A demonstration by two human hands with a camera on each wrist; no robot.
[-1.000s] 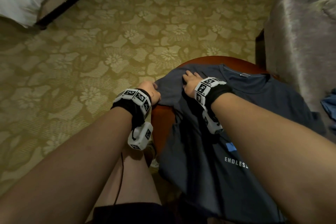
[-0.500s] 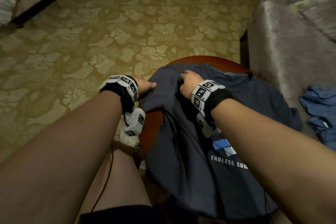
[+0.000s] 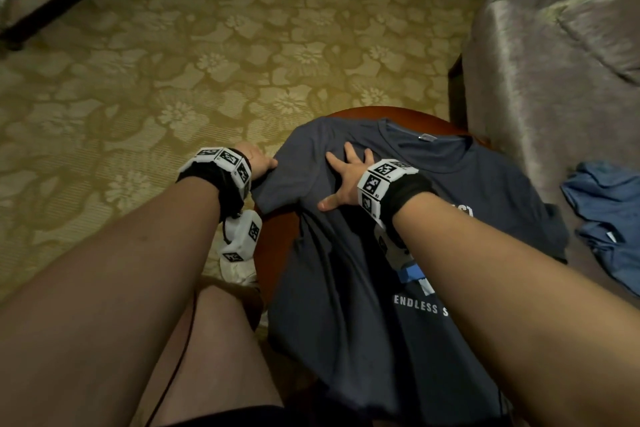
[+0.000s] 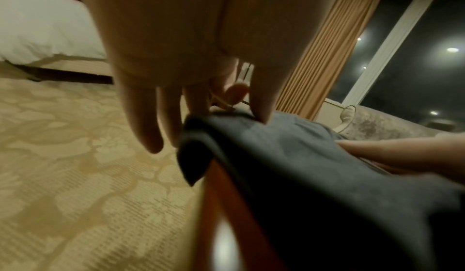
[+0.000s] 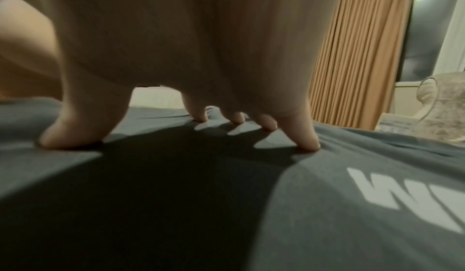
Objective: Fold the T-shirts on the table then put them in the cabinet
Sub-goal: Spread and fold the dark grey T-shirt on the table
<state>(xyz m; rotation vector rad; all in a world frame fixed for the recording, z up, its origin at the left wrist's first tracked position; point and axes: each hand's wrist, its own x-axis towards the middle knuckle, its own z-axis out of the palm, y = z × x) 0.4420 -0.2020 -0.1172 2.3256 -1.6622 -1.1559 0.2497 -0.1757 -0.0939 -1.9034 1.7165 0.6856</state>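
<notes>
Head view: white "ENDLESS" print on the grey T-shirt (image 3: pixel 346 305) over the surface (image 3: pixel 273 253); left hand (image 3: pixel 258 163) pinches its sleeve, right hand (image 3: pixel 346 177) presses it, fingers spread.

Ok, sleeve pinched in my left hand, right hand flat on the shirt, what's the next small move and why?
Probably carry the sleeve inward over the chest. The left hand pinches its edge at the table rim, and the right hand presses spread fingers on the shirt, which lies face up and unfolded, so it looks anchored for that first fold.
</notes>
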